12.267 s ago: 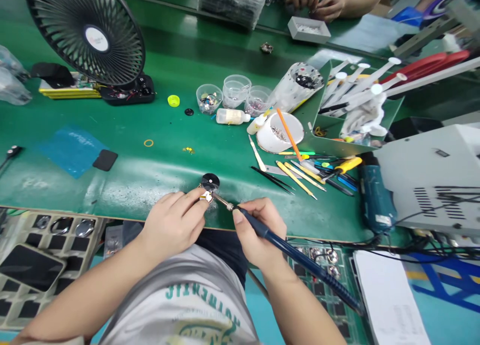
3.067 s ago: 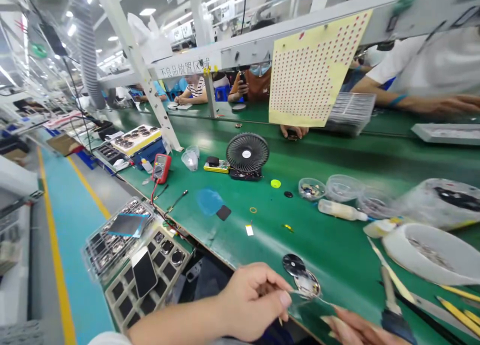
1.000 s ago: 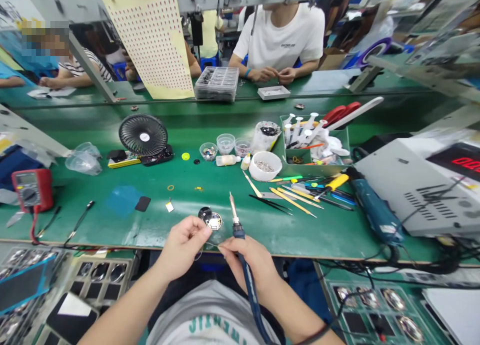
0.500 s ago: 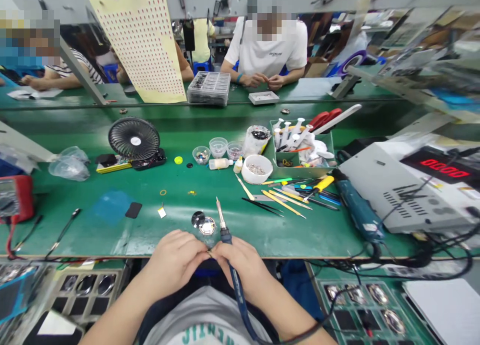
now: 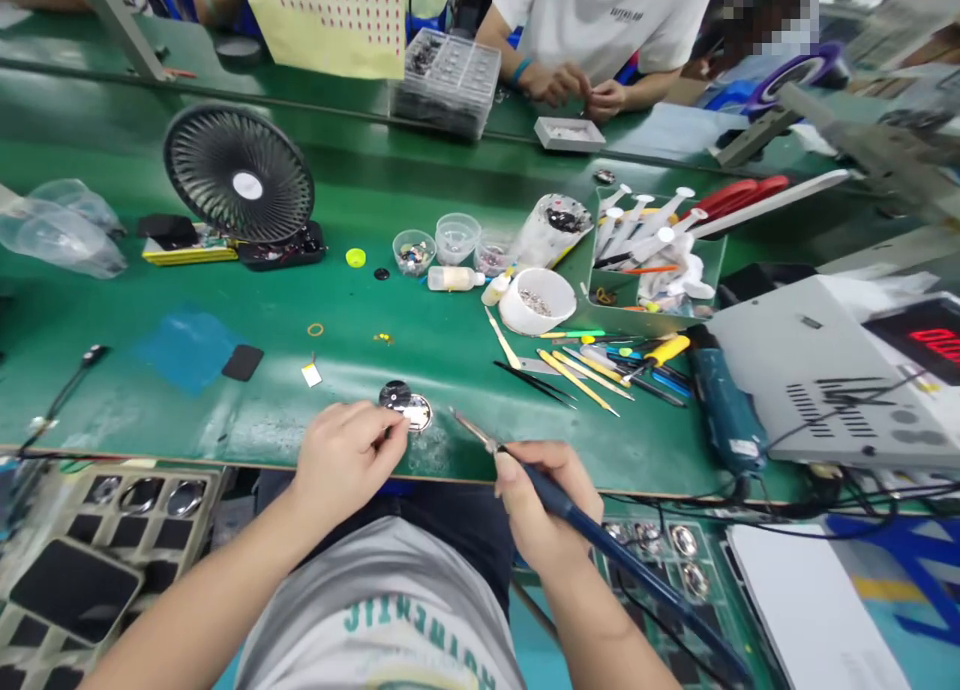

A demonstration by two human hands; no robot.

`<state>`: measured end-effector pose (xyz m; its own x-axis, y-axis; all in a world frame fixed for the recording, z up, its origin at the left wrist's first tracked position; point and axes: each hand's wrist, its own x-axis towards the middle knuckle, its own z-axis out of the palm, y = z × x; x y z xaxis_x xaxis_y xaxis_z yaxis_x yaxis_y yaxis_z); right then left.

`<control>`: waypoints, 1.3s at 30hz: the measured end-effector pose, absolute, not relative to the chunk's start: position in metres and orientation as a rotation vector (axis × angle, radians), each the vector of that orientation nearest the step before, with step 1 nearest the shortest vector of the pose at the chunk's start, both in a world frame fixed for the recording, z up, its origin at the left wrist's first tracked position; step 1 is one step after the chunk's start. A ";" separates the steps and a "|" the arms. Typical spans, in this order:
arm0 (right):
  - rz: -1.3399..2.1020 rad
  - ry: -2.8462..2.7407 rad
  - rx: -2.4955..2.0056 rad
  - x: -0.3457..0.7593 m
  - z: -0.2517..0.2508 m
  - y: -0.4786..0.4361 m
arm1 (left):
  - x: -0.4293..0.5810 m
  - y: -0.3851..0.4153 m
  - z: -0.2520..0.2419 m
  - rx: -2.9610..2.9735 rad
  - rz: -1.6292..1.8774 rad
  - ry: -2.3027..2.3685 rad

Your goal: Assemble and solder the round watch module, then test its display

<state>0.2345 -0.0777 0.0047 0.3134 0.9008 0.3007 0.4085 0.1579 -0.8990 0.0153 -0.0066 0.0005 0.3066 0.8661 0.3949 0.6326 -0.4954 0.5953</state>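
Observation:
My right hand (image 5: 551, 495) is wrapped round the dark blue handle of a soldering iron (image 5: 634, 560). Its metal tip points up and left, over the bench. With fingers pinched together, my left hand (image 5: 349, 460) is at a small round watch-like part (image 5: 418, 413) with a white and metal face. Something small and dark shows at the left fingertips, too small to name. A black round disc (image 5: 394, 394) lies against the watch-like part. To the left is a small white and yellow piece (image 5: 310, 373), with a black square pad (image 5: 242, 362) beyond it.
At the back stands a black fan (image 5: 238, 175). Tweezers (image 5: 534, 382) and several thin tools lie right of centre, before a white cup (image 5: 538, 302) and a tool bin (image 5: 660, 305). A grey power unit (image 5: 810, 380) is at right. Across the bench sits a co-worker (image 5: 607, 30).
My hands, together at the bench edge before, are now apart. The right swung the soldering iron right and tilted it; the left reached the round part. The view has shifted downward.

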 end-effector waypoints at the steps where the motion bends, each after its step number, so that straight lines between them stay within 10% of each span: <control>1: 0.533 -1.290 -1.476 0.232 0.006 -0.076 | 0.017 -0.007 0.000 2.265 0.997 1.367; 39: 0.627 -1.302 -1.620 0.208 0.010 -0.061 | 0.022 -0.004 0.003 2.364 0.987 1.369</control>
<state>0.2082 -0.0611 0.0102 0.3063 0.9388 0.1575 0.4620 -0.0020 -0.8869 0.0216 -0.0041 0.0026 0.3345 0.8360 0.4350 0.6766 -0.5343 0.5067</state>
